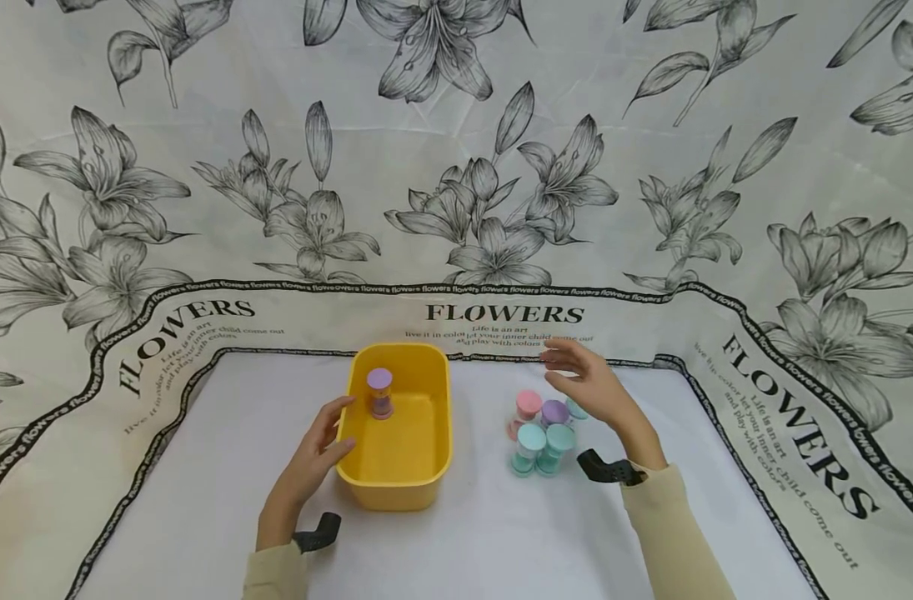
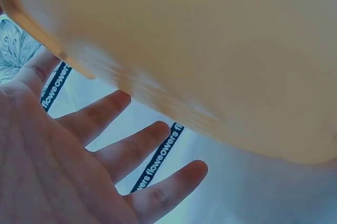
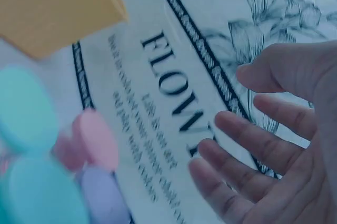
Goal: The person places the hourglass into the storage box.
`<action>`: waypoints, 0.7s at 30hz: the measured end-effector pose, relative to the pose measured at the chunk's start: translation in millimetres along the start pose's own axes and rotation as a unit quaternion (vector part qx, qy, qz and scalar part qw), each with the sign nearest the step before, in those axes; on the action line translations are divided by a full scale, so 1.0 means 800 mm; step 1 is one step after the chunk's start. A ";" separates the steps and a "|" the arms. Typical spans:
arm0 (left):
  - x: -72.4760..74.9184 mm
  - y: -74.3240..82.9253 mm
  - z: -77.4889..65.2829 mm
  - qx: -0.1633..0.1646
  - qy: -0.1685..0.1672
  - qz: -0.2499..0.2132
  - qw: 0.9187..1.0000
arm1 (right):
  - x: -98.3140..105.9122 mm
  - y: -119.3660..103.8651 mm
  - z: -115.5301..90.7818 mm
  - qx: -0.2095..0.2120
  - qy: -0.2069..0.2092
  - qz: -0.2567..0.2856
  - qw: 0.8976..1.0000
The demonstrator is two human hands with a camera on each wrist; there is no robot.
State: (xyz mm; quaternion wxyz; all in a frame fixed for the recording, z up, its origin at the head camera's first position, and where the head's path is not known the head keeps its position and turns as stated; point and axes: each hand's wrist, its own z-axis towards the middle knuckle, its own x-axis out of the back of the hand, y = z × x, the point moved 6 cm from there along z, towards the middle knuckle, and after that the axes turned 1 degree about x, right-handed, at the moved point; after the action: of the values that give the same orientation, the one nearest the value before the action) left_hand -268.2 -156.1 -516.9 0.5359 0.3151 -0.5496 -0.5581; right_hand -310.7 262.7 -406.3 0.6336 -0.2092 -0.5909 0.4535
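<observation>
My left hand (image 1: 309, 458) is at the left side of a yellow plastic bin (image 1: 414, 450), fingers extended along its rim and wall. In the left wrist view, the spread fingers of that hand (image 2: 52, 161) lie beside the bin's wall (image 2: 210, 50); contact is hard to tell. Inside the bin stands one purple-capped sand timer (image 1: 379, 382). My right hand (image 1: 594, 387) hovers empty, fingers loosely bent, above and behind a cluster of sand timers: pink (image 1: 529, 402), purple (image 1: 554, 412) and several teal ones (image 1: 531, 437). One teal timer (image 1: 579, 409) is partly hidden by that hand.
A white cloth (image 1: 479, 533) covers the table. Behind it rises a flower-printed backdrop (image 1: 336, 321) with black lettering. Black wrist cameras (image 1: 609, 468) are strapped to both wrists. The bin stands left of the timer cluster, with a strip of white cloth between them.
</observation>
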 end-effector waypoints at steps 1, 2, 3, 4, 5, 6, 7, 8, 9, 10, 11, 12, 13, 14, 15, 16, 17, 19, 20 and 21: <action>0.000 0.001 0.000 -0.001 -0.003 -0.005 1.000 | 0.005 0.007 -0.007 -0.004 0.011 -0.008 1.000; -0.001 0.001 0.000 -0.001 -0.004 -0.010 1.000 | 0.009 0.014 -0.013 -0.008 0.025 -0.013 1.000; -0.001 0.001 0.000 0.001 -0.006 -0.015 1.000 | 0.013 0.021 -0.019 -0.012 0.038 -0.019 0.999; -0.001 0.001 0.000 0.004 -0.006 -0.018 1.000 | 0.015 0.027 -0.025 -0.015 0.050 -0.025 0.998; -0.002 0.000 0.000 0.007 -0.006 -0.020 1.000 | 0.018 0.034 -0.031 -0.018 0.061 -0.030 0.998; -0.002 0.000 0.000 0.011 -0.006 -0.021 1.000 | 0.020 0.040 -0.037 -0.022 0.071 -0.037 0.997; -0.002 -0.001 0.000 0.014 -0.006 -0.021 1.000 | 0.021 0.045 -0.043 -0.024 0.080 -0.041 0.996; -0.002 -0.003 0.000 0.016 -0.005 -0.020 1.000 | 0.023 0.050 -0.048 -0.025 0.088 -0.046 0.995; -0.003 -0.003 0.000 0.017 -0.005 -0.019 1.000 | 0.024 0.055 -0.053 -0.025 0.094 -0.053 0.994; -0.003 -0.004 -0.001 0.017 -0.005 -0.018 1.000 | 0.025 0.060 -0.058 -0.024 0.100 -0.055 0.993; -0.004 -0.005 -0.001 0.018 -0.004 -0.017 1.000 | 0.026 0.064 -0.063 -0.023 0.105 -0.055 0.993; -0.005 -0.005 -0.001 0.018 -0.004 -0.017 1.000 | 0.027 0.068 -0.069 -0.023 0.111 -0.054 0.992; -0.004 -0.005 -0.001 0.016 -0.003 -0.018 1.000 | 0.028 0.071 -0.071 -0.020 0.115 -0.059 0.991; -0.004 -0.004 0.000 0.016 -0.003 -0.019 1.000 | 0.028 0.074 -0.075 -0.021 0.118 -0.062 0.991; -0.005 -0.004 0.000 0.016 -0.005 -0.020 1.000 | 0.029 0.077 -0.078 -0.022 0.120 -0.063 0.990; -0.005 -0.004 0.000 0.017 -0.008 -0.022 1.000 | 0.029 0.080 -0.081 -0.026 0.121 -0.064 0.990; -0.006 -0.003 0.000 0.019 -0.009 -0.025 0.999 | 0.029 0.083 -0.083 -0.031 0.119 -0.068 0.990; -0.007 -0.003 -0.001 0.023 -0.010 -0.028 0.999 | 0.028 0.089 -0.086 -0.044 0.107 -0.075 0.990; -0.007 -0.003 -0.002 0.026 -0.009 -0.027 0.999 | 0.027 0.092 -0.087 -0.052 0.099 -0.074 0.991; -0.007 -0.003 -0.002 0.028 -0.007 -0.026 0.999 | 0.026 0.096 -0.087 -0.061 0.092 -0.075 0.991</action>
State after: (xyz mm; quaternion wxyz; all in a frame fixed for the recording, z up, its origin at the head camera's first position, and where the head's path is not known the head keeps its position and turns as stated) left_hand -266.0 -151.8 -521.2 0.5083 0.3400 -0.5607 -0.5582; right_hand -272.4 337.2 -471.0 0.7031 -0.2436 -0.5709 0.3469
